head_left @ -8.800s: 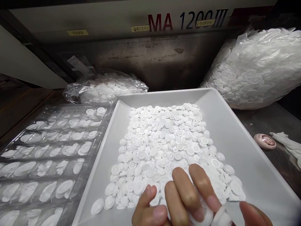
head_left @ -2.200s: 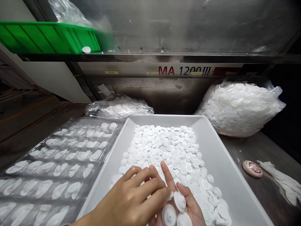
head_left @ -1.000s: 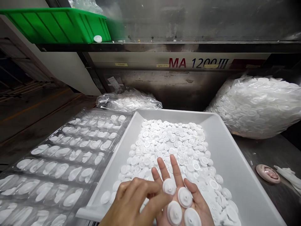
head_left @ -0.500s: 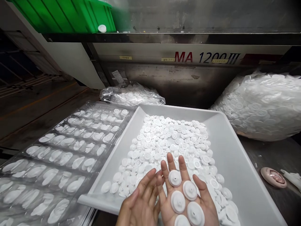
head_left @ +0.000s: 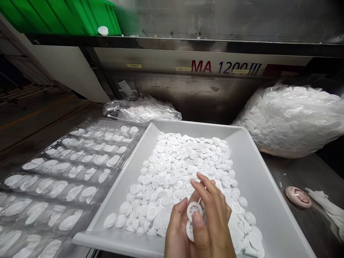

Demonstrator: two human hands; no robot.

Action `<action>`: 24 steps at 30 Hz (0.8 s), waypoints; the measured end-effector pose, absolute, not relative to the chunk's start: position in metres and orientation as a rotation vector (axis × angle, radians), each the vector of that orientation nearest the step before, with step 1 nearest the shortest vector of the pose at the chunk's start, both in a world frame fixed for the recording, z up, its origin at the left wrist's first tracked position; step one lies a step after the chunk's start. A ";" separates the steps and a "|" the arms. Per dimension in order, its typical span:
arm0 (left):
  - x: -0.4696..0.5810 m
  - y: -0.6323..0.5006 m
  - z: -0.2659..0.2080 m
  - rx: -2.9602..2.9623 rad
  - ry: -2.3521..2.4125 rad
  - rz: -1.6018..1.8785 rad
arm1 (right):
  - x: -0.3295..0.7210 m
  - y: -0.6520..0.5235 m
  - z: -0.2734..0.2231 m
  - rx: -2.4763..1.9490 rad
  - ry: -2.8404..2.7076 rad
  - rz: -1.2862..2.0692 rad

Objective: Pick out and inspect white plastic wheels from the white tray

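A white tray holds a heap of small white plastic gear discs. Low over the tray's near end, my right hand is turned back-up, with thumb and fingers closed on a small stack of white discs. My left hand presses against the left side of that stack, fingers curled around it. Most of the stack is hidden between the two hands.
A clear blister tray with discs in its pockets lies to the left. A small bag of discs sits behind, a large bag at right. A pink round object and white glove lie at right. A green bin sits on the shelf above.
My right hand lay palm-up with several discs spread on it; it has turned over and closed, gathering them into a stack. My left hand has closed in against it.
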State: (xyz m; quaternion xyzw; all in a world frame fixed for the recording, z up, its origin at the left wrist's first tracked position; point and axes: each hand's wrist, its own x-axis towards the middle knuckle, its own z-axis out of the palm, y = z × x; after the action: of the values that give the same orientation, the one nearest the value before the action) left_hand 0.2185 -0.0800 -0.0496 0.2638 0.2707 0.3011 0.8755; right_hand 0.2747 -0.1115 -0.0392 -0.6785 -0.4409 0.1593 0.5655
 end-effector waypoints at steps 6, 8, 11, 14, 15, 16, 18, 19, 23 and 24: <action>0.213 -0.074 -0.044 0.182 0.455 0.574 | 0.296 -0.123 -0.045 -1.572 -1.001 0.358; 0.212 -0.075 -0.042 0.161 0.437 0.582 | 0.303 -0.125 -0.048 -1.643 -1.033 0.389; 0.214 -0.077 -0.042 0.165 0.428 0.560 | 0.309 -0.126 -0.051 -1.684 -1.055 0.438; 0.216 -0.079 -0.043 0.161 0.385 0.525 | 0.311 -0.124 -0.052 -1.689 -1.021 0.478; 0.217 -0.078 -0.043 0.143 0.370 0.514 | 0.311 -0.124 -0.051 -1.693 -1.015 0.493; 0.217 -0.078 -0.043 0.116 0.356 0.506 | 0.310 -0.123 -0.050 -1.700 -1.008 0.509; 0.217 -0.077 -0.042 0.049 0.327 0.493 | 0.308 -0.122 -0.048 -1.708 -0.993 0.541; 0.217 -0.076 -0.041 0.015 0.307 0.487 | 0.307 -0.122 -0.047 -1.701 -0.975 0.554; 0.217 -0.074 -0.039 -0.077 0.240 0.529 | 0.304 -0.122 -0.049 -1.529 -0.794 0.553; 0.216 -0.074 -0.039 -0.082 0.239 0.556 | 0.305 -0.122 -0.050 -1.473 -0.734 0.519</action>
State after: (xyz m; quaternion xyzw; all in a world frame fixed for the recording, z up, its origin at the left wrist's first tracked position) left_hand 0.2165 -0.0738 -0.0392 -0.0402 0.1178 0.2738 0.9537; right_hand 0.3050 -0.1218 -0.0502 -0.6483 -0.3232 0.2287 0.6503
